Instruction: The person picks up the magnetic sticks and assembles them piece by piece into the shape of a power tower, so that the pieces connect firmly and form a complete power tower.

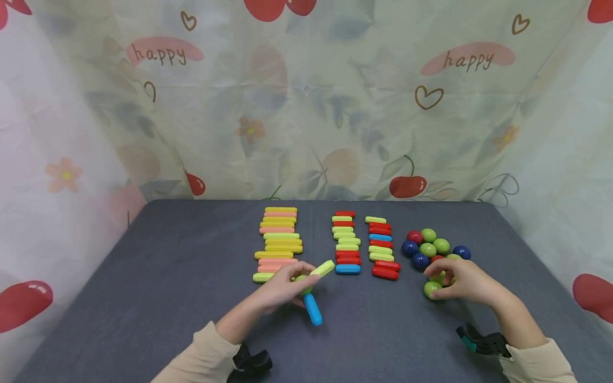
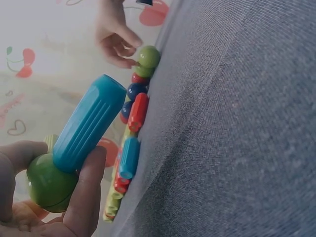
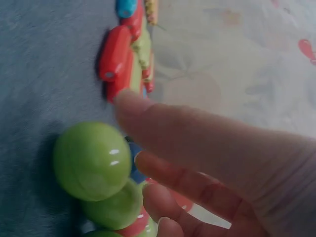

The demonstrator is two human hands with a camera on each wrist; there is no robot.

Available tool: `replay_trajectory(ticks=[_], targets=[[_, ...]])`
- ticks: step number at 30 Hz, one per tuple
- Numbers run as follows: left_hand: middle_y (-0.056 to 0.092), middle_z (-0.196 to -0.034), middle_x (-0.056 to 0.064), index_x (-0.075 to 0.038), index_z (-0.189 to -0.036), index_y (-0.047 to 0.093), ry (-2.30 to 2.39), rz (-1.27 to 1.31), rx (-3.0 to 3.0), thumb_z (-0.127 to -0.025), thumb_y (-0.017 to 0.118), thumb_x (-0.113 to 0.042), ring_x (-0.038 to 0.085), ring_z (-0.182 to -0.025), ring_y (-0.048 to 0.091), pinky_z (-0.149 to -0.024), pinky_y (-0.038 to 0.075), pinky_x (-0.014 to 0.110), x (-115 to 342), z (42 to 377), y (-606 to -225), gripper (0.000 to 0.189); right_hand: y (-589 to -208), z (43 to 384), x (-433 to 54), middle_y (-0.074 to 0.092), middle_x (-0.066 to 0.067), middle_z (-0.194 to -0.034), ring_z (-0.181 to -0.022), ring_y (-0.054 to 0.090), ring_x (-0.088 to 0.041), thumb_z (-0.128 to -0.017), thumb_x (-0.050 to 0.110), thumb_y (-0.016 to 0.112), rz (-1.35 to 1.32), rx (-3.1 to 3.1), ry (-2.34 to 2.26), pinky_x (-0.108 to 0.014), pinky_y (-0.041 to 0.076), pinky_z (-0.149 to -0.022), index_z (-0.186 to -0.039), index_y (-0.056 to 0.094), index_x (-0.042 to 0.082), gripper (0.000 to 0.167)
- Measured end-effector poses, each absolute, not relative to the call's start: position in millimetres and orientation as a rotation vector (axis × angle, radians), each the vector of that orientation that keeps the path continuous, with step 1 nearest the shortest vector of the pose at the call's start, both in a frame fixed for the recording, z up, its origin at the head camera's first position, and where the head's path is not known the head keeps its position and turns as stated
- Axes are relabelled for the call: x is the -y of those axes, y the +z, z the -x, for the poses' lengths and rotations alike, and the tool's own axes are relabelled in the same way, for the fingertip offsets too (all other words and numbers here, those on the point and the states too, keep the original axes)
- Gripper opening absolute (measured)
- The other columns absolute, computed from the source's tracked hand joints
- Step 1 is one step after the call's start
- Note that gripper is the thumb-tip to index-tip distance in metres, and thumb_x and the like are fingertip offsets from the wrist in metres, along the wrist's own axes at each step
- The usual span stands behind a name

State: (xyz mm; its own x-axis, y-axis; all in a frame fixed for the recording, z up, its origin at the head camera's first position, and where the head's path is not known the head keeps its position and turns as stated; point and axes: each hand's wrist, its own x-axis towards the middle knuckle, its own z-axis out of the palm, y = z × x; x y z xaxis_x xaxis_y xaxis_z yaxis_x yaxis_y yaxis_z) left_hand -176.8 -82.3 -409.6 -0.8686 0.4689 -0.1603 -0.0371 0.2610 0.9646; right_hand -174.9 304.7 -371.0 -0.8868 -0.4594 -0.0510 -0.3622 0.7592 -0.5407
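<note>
My left hand (image 1: pixel 282 287) grips a green ball (image 2: pixel 49 185) between thumb and fingers. From that ball a blue rod (image 1: pixel 313 309) sticks out toward the front of the table, and a yellow-green rod (image 1: pixel 323 268) points up to the right. At the right, my right hand (image 1: pixel 471 284) reaches over the near end of a cluster of balls, its thumb and fingers spread and bent loosely. Closest to it lies a shiny green ball (image 3: pixel 93 160); the right wrist view shows thumb and fingertips beside this ball, not pinching it.
Green, red and dark blue balls, such as a blue ball (image 1: pixel 420 261), cluster at the right. Left of them lie columns of short rods: a red rod (image 1: pixel 385 273) ends one, a blue rod (image 1: pixel 348 269) another, and yellow rods (image 1: pixel 280 255) with pink ones form the leftmost. A patterned curtain (image 1: pixel 306 106) hangs behind.
</note>
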Motion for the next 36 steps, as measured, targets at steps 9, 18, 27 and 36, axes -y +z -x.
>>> replay_trajectory(ticks=[9, 18, 27, 36], targets=[[0.051, -0.103, 0.01, 0.0, -0.122, 0.058, 1.64, -0.397, -2.104, -0.098, 0.059, -0.029, 0.018, -0.086, 0.054, -0.068, 0.059, 0.035, 84, 176, -408, 0.037, -384, 177, -305, 0.064, 0.0, -0.085, -0.061, 0.045, 0.002, -0.071, 0.01, 0.084, 0.753, -2.818, -0.761, -0.021, 0.043, -0.055, -0.093, 0.068, 0.0, 0.03], [0.05, -0.103, 0.01, 0.001, -0.122, 0.058, 1.654, -0.416, -2.094, -0.098, 0.058, -0.028, 0.019, -0.086, 0.054, -0.068, 0.059, 0.036, 82, 175, -407, 0.037, -372, 173, -273, 0.069, -0.006, -0.093, -0.064, 0.053, 0.001, -0.079, 0.015, 0.079, 0.772, -2.855, -0.939, -0.022, 0.049, -0.056, -0.1, 0.07, 0.003, 0.026], [0.055, -0.108, 0.015, 0.001, -0.124, 0.056, 1.64, -0.442, -2.056, -0.098, 0.058, -0.026, 0.012, -0.071, 0.058, -0.069, 0.059, 0.036, 78, 173, -405, 0.038, -377, 172, -206, 0.066, -0.02, -0.112, -0.077, 0.071, -0.016, -0.087, 0.01, 0.071, 0.716, -2.658, -1.515, -0.022, 0.056, -0.072, -0.115, 0.064, -0.002, 0.031], [0.054, -0.089, 0.005, 0.001, -0.12, 0.056, 1.647, -0.442, -2.023, -0.097, 0.059, -0.024, 0.01, -0.064, 0.055, -0.066, 0.059, 0.035, 73, 171, -404, 0.034, -385, 178, -172, 0.061, -0.027, -0.112, -0.077, 0.072, -0.026, -0.092, 0.005, 0.063, 0.747, -2.469, -1.707, -0.024, 0.057, -0.073, -0.119, 0.057, -0.009, 0.031]])
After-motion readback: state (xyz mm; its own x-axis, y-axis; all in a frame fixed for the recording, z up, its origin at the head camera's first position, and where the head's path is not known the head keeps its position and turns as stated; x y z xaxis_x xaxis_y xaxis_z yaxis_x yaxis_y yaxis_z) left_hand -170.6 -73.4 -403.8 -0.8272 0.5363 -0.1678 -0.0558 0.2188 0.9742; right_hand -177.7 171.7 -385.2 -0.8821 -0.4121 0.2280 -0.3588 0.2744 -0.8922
